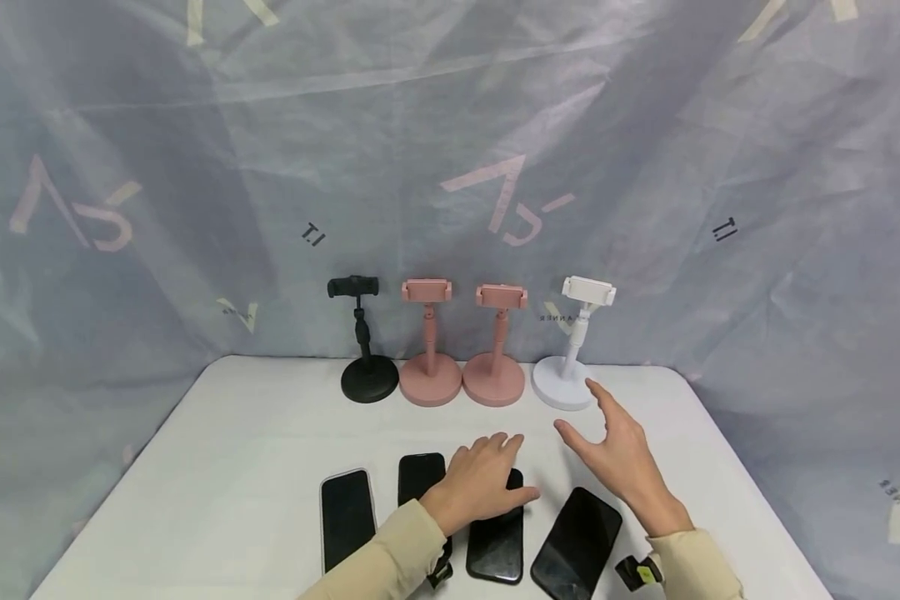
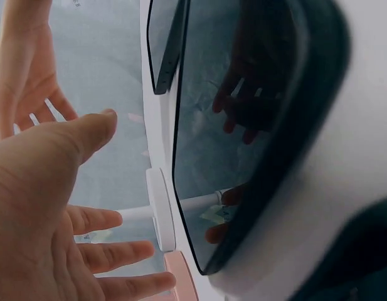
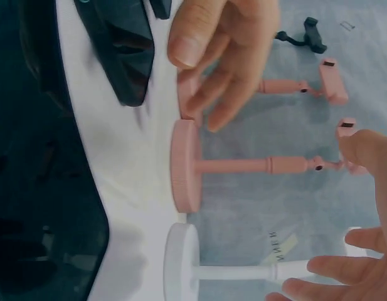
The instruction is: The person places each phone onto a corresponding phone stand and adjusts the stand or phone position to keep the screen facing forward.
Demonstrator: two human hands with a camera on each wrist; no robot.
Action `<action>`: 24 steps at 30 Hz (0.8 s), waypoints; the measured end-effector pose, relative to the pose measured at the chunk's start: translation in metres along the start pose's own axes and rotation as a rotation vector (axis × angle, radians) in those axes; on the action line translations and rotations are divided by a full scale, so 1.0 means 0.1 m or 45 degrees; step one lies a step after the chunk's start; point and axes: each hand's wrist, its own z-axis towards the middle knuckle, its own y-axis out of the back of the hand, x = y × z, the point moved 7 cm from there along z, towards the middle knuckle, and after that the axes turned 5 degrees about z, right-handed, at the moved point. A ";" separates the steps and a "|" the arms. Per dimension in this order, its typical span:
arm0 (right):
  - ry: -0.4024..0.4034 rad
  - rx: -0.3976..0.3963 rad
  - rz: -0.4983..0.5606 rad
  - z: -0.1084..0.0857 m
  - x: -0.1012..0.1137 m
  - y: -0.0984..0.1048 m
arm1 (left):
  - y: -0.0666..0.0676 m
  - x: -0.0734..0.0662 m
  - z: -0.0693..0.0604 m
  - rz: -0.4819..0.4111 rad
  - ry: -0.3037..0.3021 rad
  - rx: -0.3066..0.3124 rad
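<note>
My left hand [image 1: 482, 483] hovers over two of the black phones, its fingers spread and holding nothing. Beneath it lie the second phone [image 1: 420, 475] and the third phone [image 1: 497, 546], partly covered by the hand and sleeve. To the right, my right hand [image 1: 625, 457] is raised with thumb and fingers apart, nearest the white phone stand [image 1: 562, 383] and the tilted rightmost phone [image 1: 579, 542]. At the left lies a phone with a light edge [image 1: 347, 517]. In the left wrist view the left hand [image 2: 49, 207] shows straight fingers; the right hand [image 3: 362, 251] looks likewise loose.
Along the table's back edge stand a black phone stand [image 1: 370, 379], a pink phone stand [image 1: 431, 379] and another pink phone stand [image 1: 493, 379]. Behind the white table [image 1: 217, 467] hangs a grey patterned cloth [image 1: 390, 167].
</note>
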 end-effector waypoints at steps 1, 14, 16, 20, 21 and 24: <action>0.000 -0.005 0.008 -0.01 -0.02 -0.02 | 0.02 -0.02 0.00 0.020 -0.022 -0.020; -0.041 0.009 0.043 0.05 -0.17 -0.10 | 0.01 -0.13 0.16 0.075 -0.119 -0.108; -0.073 0.034 0.052 0.06 -0.21 -0.12 | -0.01 -0.13 0.20 0.064 -0.113 -0.094; -0.127 0.070 0.070 0.10 -0.29 -0.18 | -0.04 -0.17 0.26 0.067 -0.121 -0.049; -0.135 0.074 0.069 0.11 -0.31 -0.19 | -0.04 -0.19 0.28 0.069 -0.130 -0.037; -0.157 0.090 0.068 0.17 -0.36 -0.24 | -0.04 -0.25 0.33 0.083 -0.151 -0.011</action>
